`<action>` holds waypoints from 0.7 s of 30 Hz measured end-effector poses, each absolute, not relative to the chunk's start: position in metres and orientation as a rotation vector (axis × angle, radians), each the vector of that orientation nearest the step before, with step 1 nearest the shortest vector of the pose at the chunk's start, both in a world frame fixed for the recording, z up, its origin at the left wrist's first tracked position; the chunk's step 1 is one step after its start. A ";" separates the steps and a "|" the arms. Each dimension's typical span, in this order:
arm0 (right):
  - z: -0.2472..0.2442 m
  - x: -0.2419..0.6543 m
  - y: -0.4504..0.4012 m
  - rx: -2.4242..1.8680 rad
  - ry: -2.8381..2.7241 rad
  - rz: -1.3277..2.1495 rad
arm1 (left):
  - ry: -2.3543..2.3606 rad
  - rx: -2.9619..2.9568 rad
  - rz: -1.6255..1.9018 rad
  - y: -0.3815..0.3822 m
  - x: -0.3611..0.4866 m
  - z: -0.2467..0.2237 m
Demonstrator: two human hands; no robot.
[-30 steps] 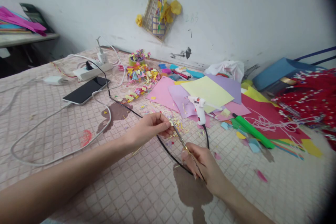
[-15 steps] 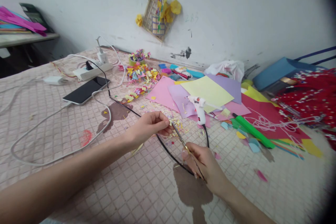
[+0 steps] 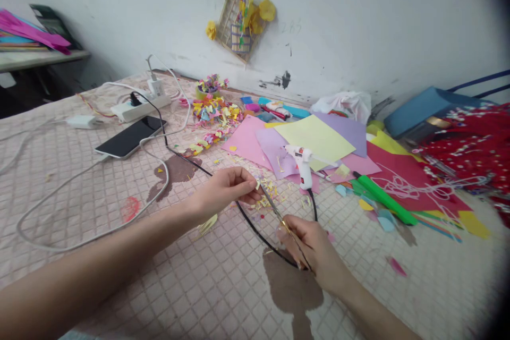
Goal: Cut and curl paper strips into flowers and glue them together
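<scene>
Above the table (image 3: 179, 287), hands (image 3: 313, 241) hold scissors (image 3: 274, 209) and paper (image 3: 257, 184).

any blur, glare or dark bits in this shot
Head view: dark patches fill both right-hand corners; head view: the red decorations toward the right edge look smeared; head view: the thin metal tool in the right hand and the paper scrap at the left hand are soft; head view: no strong glare on the phone.
</scene>
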State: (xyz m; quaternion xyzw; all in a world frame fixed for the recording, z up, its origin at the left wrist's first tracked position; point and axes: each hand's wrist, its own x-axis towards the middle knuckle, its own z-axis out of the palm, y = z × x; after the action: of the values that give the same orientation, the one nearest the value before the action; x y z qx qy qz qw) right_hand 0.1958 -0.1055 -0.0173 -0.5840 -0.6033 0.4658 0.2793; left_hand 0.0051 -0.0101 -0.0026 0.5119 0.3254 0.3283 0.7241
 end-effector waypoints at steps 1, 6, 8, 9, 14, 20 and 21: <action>-0.018 0.196 -0.105 -1.552 -1.591 1.282 | 0.715 1.138 0.716 -0.009 0.005 -0.003; -0.018 0.200 -0.104 -1.418 -1.459 1.553 | 0.686 1.144 0.681 -0.006 0.004 -0.002; -0.014 0.202 -0.104 -1.394 -1.459 1.618 | 0.671 1.125 0.660 -0.006 0.003 -0.002; -0.012 0.203 -0.105 -1.386 -1.467 1.626 | 0.664 1.116 0.648 -0.006 0.003 -0.002; -0.011 0.209 -0.103 -1.354 -1.534 1.588 | 0.664 1.105 0.602 -0.005 0.001 -0.001; -0.010 0.211 -0.100 -1.376 -1.551 1.583 | 0.642 1.120 0.577 -0.002 -0.001 -0.003; -0.010 0.211 -0.100 -1.367 -1.554 1.587 | 0.638 1.125 0.572 -0.001 -0.001 -0.004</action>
State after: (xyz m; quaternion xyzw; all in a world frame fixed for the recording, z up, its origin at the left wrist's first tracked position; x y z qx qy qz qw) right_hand 0.2111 -0.1000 -0.0099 -0.5056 -0.5747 0.5870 0.2638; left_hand -0.0010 -0.0014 -0.0035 0.5170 0.2933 0.2627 0.7601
